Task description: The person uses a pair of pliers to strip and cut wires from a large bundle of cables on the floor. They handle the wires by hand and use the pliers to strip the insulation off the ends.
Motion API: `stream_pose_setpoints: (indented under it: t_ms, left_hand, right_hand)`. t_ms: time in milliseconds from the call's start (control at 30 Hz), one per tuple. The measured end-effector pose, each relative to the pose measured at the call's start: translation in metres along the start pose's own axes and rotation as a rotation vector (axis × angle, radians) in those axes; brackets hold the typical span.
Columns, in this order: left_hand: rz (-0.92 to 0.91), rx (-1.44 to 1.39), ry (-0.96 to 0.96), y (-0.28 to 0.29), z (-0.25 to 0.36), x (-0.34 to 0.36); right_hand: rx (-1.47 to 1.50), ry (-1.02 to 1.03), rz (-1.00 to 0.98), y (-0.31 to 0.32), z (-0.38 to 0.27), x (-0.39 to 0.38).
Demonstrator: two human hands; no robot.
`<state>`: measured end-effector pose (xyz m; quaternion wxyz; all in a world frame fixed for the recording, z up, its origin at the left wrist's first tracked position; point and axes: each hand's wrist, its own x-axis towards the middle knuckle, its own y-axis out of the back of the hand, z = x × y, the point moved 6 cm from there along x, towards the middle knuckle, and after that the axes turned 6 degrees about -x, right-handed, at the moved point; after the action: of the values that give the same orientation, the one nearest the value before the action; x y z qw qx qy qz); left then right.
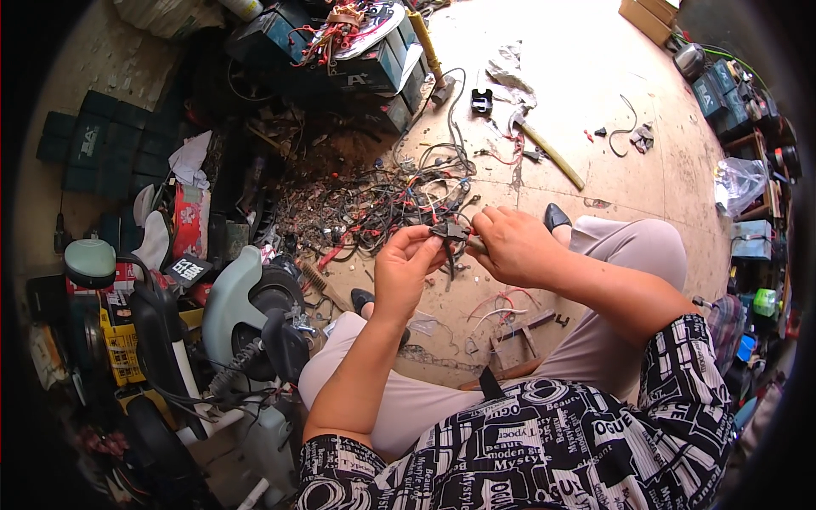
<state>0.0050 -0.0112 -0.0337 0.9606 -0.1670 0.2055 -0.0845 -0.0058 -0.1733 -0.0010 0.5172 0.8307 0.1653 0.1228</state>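
In front of me, my right hand [514, 245] is closed round the handles of a pair of pliers [452, 230], whose dark head points left. My left hand [406, 270] pinches with thumb and fingertips right at the pliers' jaws. What it holds there looks like a dark cable end, a short black piece [450, 262] hanging below the jaws; its exact kind is too small to make out. Just beyond both hands lies a tangled heap of cables [416, 200], mostly black with some red and white.
A hammer [552, 155] with a yellowish handle lies on the floor ahead, near a black plastic piece [482, 101]. Dark battery boxes [365, 72] are stacked at the far left. Scooter parts with a grey fender [228, 306] crowd my left. Packed shelves [752, 238] line the right.
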Motion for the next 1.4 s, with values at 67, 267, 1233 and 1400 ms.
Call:
stream_pose_setpoints:
  t_ms: [67,267,1233,1400]
  left_hand:
    - [-0.007,-0.01,0.012,0.0,0.0,0.0]
    - [0.011,-0.04,0.062,-0.003,-0.001,-0.002]
    - [-0.095,-0.093,0.245,-0.012,-0.004,-0.004]
    - [-0.075,-0.177,0.279,-0.014,-0.008,-0.004]
  right_hand:
    - [-0.01,-0.019,-0.026,0.0,0.0,0.0]
    - [0.017,-0.069,-0.081,-0.006,0.003,-0.001]
    - [0.211,-0.114,-0.055,-0.013,0.013,-0.016]
    - [0.185,-0.078,0.023,-0.01,0.012,-0.015]
